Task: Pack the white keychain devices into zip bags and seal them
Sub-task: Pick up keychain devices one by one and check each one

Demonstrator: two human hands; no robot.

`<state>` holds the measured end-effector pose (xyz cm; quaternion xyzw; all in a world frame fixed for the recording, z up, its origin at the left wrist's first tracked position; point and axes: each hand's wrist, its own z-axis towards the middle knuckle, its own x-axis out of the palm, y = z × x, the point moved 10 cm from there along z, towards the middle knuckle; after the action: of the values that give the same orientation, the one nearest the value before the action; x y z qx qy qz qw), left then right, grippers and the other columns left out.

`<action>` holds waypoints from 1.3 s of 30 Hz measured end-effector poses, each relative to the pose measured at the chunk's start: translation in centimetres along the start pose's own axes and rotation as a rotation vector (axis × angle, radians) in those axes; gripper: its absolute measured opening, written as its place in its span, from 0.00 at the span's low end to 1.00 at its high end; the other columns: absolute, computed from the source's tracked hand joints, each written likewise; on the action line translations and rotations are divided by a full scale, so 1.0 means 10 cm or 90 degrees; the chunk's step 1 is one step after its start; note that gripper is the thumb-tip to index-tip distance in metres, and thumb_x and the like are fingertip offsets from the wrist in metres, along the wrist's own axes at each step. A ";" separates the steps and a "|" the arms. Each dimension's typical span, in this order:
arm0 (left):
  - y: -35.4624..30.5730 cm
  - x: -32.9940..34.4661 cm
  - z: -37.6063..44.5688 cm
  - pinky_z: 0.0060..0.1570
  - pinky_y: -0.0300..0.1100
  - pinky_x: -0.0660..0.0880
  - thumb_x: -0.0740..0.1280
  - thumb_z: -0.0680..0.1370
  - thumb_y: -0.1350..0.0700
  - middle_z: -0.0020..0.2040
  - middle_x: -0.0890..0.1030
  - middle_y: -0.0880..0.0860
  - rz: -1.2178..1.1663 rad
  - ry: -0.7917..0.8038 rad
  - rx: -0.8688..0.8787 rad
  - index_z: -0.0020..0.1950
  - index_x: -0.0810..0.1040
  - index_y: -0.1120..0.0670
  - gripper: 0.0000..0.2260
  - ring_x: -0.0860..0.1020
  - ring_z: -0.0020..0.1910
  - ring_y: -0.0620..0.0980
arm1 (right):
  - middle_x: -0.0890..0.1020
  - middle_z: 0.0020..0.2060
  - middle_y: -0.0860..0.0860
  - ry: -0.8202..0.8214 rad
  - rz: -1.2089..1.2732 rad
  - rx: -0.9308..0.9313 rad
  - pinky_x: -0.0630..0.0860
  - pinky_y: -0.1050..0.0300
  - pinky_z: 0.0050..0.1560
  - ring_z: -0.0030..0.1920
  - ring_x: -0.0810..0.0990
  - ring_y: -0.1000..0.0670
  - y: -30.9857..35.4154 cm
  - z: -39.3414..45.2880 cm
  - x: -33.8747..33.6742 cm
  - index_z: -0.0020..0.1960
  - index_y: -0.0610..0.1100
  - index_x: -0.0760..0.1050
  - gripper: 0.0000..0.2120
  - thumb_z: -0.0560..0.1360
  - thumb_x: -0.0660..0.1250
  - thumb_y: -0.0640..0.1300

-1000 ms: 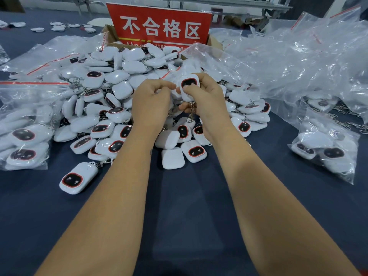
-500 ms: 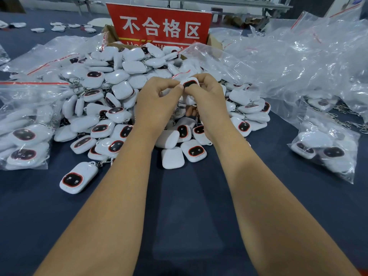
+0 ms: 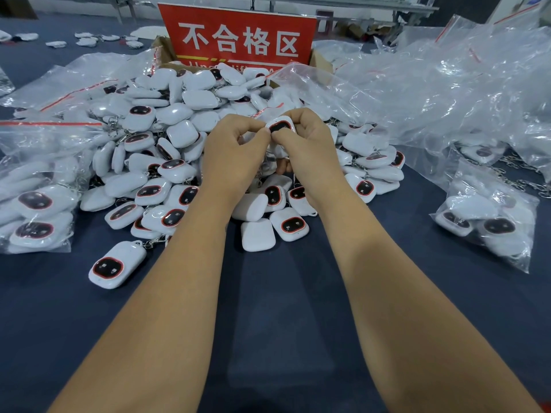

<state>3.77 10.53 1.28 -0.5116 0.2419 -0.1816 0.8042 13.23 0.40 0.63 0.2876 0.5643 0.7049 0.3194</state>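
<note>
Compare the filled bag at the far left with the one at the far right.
The left bag sits beside the loose pile; the right bag lies apart on bare cloth. The left bag's red zip strip runs plainly along its top; the right bag's strip isn't clear. Both are clear plastic holding white devices.

Heap of white plastic keychain devices lay mid-table; red cardboard sign behind it; filled clear zip bags left, empty clear plastic bags right.

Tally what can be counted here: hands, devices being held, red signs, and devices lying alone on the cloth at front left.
hands: 2, left hand and right hand
held device: 1
red sign: 1
lone device: 1
Total: 5
The pile is too dense to count.
</note>
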 end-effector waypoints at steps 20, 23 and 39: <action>0.03 -0.07 0.05 0.35 0.32 0.74 0.65 0.72 0.67 0.40 0.84 0.43 -0.090 -0.013 -0.024 0.42 0.81 0.48 0.13 0.77 0.34 0.38 | 0.82 0.42 0.49 -0.209 0.071 -0.046 0.77 0.56 0.42 0.35 0.83 0.50 0.11 0.01 -0.36 0.49 0.45 0.74 0.09 0.75 0.62 0.33; 0.01 -0.02 0.04 0.35 0.28 0.70 0.71 0.71 0.64 0.43 0.80 0.42 -0.056 0.011 -0.002 0.48 0.80 0.46 0.13 0.71 0.30 0.35 | 0.83 0.40 0.53 -0.226 0.115 -0.105 0.81 0.57 0.51 0.44 0.86 0.51 0.19 0.00 -0.39 0.51 0.43 0.74 0.08 0.78 0.63 0.32; -0.13 0.12 -0.02 0.58 0.32 0.70 0.77 0.70 0.56 0.57 0.76 0.46 0.099 0.036 0.084 0.64 0.76 0.50 0.24 0.74 0.57 0.40 | 0.81 0.42 0.47 -0.123 0.039 -0.180 0.79 0.54 0.51 0.45 0.79 0.50 0.39 -0.04 -0.21 0.46 0.43 0.76 0.09 0.73 0.72 0.32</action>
<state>4.55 9.22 2.19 -0.4323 0.2910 -0.1487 0.8404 13.70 -2.09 4.32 0.3234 0.4174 0.7557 0.3874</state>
